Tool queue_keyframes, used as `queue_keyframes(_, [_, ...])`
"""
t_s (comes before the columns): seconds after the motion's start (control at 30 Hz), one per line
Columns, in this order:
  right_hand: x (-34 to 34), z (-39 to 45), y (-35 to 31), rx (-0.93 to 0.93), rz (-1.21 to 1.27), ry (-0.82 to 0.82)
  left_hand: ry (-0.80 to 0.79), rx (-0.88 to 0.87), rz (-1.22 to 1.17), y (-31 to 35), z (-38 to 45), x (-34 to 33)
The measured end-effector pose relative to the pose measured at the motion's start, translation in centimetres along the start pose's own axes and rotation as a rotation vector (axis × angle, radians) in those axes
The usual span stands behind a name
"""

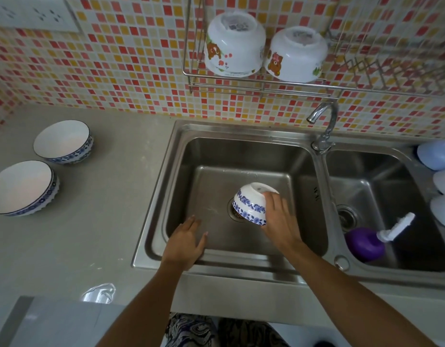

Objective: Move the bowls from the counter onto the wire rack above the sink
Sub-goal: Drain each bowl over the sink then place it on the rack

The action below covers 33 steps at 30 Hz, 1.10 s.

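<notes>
We see the right hand (pixel 279 221) gripping a blue-patterned bowl (pixel 252 204), tilted mouth-down over the left sink basin (pixel 191 156), above the drain (pixel 235 212). Fingers (pixel 271 199) wrap over the bowl's side near its foot, so the hand is closed around it. The left hand (pixel 185 240) is empty, fingers spread flat, hovering over the basin's front-left corner; we can't tell if it touches the steel.

Two more blue-rimmed bowls sit upright on the grey counter (pixel 104 196) left of the sink: the far bowl (pixel 62 141) and the near bowl (pixel 22 187), just beside each other, well apart from both hands.

The wire rack (pixel 261 83) hangs on the mosaic tile wall (pixel 129 58) above the sink. It already carries two white cartoon-print bowls upside down, one on the left (pixel 234 46) and one on the right (pixel 295 55), touching or nearly so. They fill the rack's left part; the rack's right stretch shows bare wire.

The faucet (pixel 325 126) stands between the basins, directly under the rack's right portion, spout curving left. In the right basin (pixel 366 171) lie a purple bottle (pixel 365 244) and a white brush-like handle (pixel 398 226). Pale blue rounded items (pixel 435 155) line the far right edge. A wall socket plate (pixel 33 13) sits top left.
</notes>
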State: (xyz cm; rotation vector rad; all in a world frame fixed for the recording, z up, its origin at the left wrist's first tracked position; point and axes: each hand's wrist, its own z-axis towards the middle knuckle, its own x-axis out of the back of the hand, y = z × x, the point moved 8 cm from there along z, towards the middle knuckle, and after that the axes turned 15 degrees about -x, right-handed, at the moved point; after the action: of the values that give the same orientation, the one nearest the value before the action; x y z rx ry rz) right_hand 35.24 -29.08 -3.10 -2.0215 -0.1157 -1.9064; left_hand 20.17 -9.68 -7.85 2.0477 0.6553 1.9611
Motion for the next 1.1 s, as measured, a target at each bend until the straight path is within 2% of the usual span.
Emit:
queue_keyframes(0.1, [0.2, -0.5, -0.2, 0.010, -0.003, 0.023, 0.006, -0.012, 0.001, 0.0, 0.0, -0.1])
queue_keyframes(0.17, [0.4, -0.6, 0.1, -0.090, 0.095, -0.011, 0.015, -0.025, 0.009, 0.0, -0.2, -0.2])
queue_keyframes(0.3, [1.3, -0.1, 2.6, -0.468, 0.519, -0.104, -0.026, -0.059, 0.056, 0.2, -1.2, -1.1])
queue_keyframes(0.4, [1.1, -0.5, 4.4, -0.771, 1.044, -0.354, -0.024, -0.069, 0.049, 0.6, -0.9, -0.7])
queue_keyframes(0.47, [1.5, -0.9, 5.1, -0.868, 1.206, -0.486, 0.042, -0.094, 0.044, 1.6, 0.5, 1.3])
queue_keyframes(0.6, [3.6, -0.9, 5.3, -0.882, 1.440, -0.574, 0.238, -0.223, 0.068, 5.6, 5.4, 8.4])
queue_keyframes(0.8, [7.9, -0.2, 3.7, -0.786, 1.671, -0.605, 0.552, -0.416, 0.162, 13.2, 11.1, 21.0])
queue_keyframes(0.9, [10.3, 0.2, 3.4, -0.744, 1.685, -0.586, 0.563, -0.492, 0.352, 15.8, 13.7, 24.4])
queue_keyframes(1.1, [14.9, 1.0, 2.7, -0.636, 1.727, -0.635, 0.382, -0.359, 0.538, 15.8, 18.0, 25.4])
